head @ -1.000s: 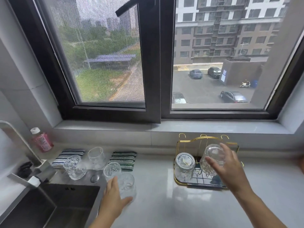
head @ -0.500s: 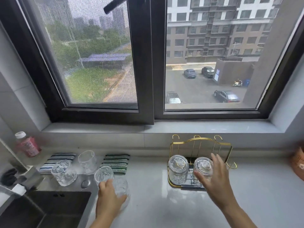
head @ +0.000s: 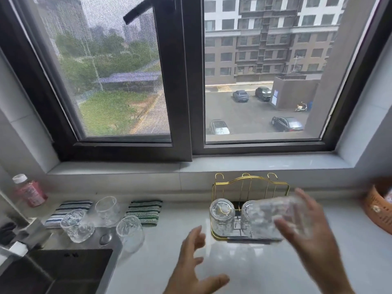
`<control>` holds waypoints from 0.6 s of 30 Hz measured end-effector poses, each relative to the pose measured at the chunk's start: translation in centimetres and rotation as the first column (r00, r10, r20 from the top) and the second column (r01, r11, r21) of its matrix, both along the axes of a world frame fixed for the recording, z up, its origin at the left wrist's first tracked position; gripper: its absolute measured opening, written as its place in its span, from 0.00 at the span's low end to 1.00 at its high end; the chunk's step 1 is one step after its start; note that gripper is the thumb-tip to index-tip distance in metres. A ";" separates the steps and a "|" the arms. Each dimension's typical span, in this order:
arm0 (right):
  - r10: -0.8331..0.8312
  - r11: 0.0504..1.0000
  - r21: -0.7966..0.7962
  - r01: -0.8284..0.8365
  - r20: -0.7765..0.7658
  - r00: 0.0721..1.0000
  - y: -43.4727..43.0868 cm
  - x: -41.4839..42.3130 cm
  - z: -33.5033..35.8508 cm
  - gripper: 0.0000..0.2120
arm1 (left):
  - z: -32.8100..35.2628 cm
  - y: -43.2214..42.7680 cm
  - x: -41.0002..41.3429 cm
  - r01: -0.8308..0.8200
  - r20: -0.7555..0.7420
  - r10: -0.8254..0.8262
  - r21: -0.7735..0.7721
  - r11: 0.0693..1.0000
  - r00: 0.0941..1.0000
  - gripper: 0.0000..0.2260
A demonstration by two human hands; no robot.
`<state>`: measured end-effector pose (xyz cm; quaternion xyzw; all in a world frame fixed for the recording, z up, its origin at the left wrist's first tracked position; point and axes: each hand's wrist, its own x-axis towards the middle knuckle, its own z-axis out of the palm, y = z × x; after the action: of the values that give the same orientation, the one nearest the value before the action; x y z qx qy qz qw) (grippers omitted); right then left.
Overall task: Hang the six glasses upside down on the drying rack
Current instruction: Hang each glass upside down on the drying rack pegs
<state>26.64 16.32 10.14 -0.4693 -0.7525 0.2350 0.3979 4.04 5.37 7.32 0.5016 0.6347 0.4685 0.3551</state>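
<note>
The gold wire drying rack stands on the counter under the window. Two glasses hang upside down on it, one at its left and one at its middle. My right hand holds a third clear glass, blurred and lying sideways just above the rack's right side. My left hand hovers open over the counter in front of the rack, holding nothing. Three more glasses stand upright by the sink: one at the left, one behind and one nearest.
A dark sink fills the lower left corner. Two striped cloths lie behind the loose glasses. A pink bottle stands at far left. An orange basket sits at the right edge.
The glass my left hand gripped by the sink is now in my right hand over the rack. My left hand let go and opened. The second glass now hangs on the rack.
</note>
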 end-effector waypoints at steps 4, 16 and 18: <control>-0.315 0.944 0.135 0.302 0.087 0.945 5.0 2.4 4.5 0.37 | -2.7 -0.5 -6.6 -0.176 -0.076 0.167 -0.125 0.977 0.983 0.24; -0.206 0.936 -0.179 0.304 0.423 0.883 10.4 1.0 -4.0 0.40 | -5.4 3.3 -18.1 -0.528 -0.626 0.276 -0.259 0.809 0.730 0.36; -0.189 0.934 -0.199 0.298 0.432 0.882 10.4 1.0 -4.8 0.41 | -5.9 4.2 -18.6 -0.515 -0.624 0.229 -0.326 0.793 0.747 0.40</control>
<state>27.66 26.68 5.32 -0.6472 -0.7156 0.1763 0.1947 -14.56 9.55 1.41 0.3693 0.8941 0.1936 0.1634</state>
